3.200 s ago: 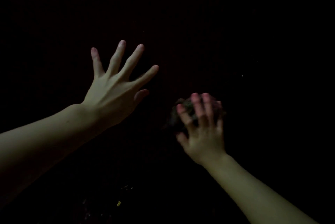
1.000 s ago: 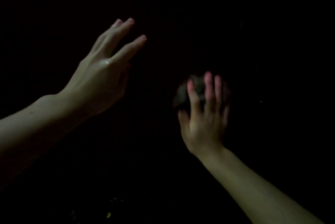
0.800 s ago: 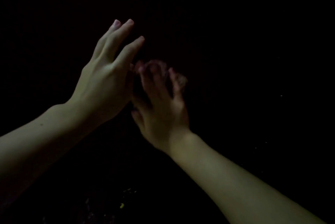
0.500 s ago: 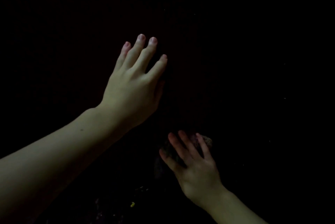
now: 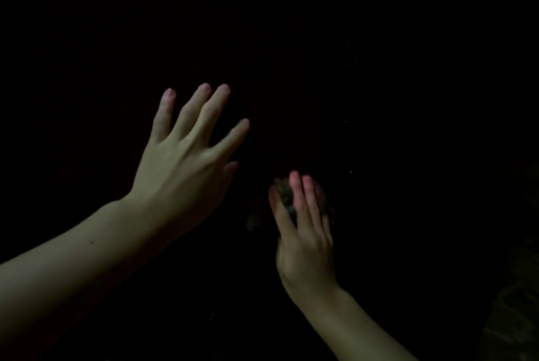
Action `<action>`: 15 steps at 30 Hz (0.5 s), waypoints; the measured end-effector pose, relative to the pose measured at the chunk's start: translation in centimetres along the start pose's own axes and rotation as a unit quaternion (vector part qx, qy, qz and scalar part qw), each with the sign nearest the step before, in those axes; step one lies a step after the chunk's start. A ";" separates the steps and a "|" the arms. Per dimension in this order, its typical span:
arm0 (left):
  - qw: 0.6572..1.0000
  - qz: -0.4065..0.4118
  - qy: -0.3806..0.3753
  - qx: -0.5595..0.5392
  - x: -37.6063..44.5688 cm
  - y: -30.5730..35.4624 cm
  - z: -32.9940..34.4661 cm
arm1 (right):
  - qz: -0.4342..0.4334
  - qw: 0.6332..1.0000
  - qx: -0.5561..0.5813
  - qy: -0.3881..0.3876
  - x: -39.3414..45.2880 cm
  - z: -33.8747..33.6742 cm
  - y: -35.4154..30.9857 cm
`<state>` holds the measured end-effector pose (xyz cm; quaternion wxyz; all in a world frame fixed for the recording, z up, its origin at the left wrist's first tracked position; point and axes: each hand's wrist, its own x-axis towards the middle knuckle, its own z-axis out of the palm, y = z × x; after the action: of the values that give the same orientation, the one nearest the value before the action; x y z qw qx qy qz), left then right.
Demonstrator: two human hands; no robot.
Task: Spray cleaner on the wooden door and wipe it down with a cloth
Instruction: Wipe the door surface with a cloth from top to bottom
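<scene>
Against a very dark door [image 5: 320, 68], barely lit, two bare hands. Left hand [image 5: 186, 162] flat and splayed, fingers straight and spread, holding nothing; apparently braced on the door, though contact too dim to confirm. Right hand [image 5: 303, 232] lower and to the right, well apart from the left, straight fingers [image 5: 294, 191] laid over a small dark wad of cloth [image 5: 284, 195] and pressing it to the surface. Cloth mostly covered by the fingers, only a mottled patch showing at the fingertips and a faint edge at lower left. No spray bottle in view. A few pale specks on the door to the right, possibly droplets; too small to tell.

Judged as mid-wipe, spraying seemingly done already; how much of the door remains impossible to gauge in this light.

Risks from here:
- Missed patches or streaks, since wet and dry wood look alike in the gloom.
- Cloth slipping out from under the flat fingers on a fast stroke, being pressed rather than gripped.
- Right hand running into the left on a stroke toward it.
- Left palm sliding on a damp surface if leaned on hard.
- Door swinging under the push if unlatched; latch state not visible.
</scene>
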<state>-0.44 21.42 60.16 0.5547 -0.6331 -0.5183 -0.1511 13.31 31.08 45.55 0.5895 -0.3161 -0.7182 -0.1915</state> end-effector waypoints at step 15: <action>0.999 0.028 0.021 0.009 4.5 4.7 2.7 | 0.125 0.980 0.030 0.150 -4.2 3.1 6.4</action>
<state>4.30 26.67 60.12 0.5753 -0.6393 -0.4895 -0.1441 15.86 36.72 40.14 0.7190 -0.3532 -0.5820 -0.1397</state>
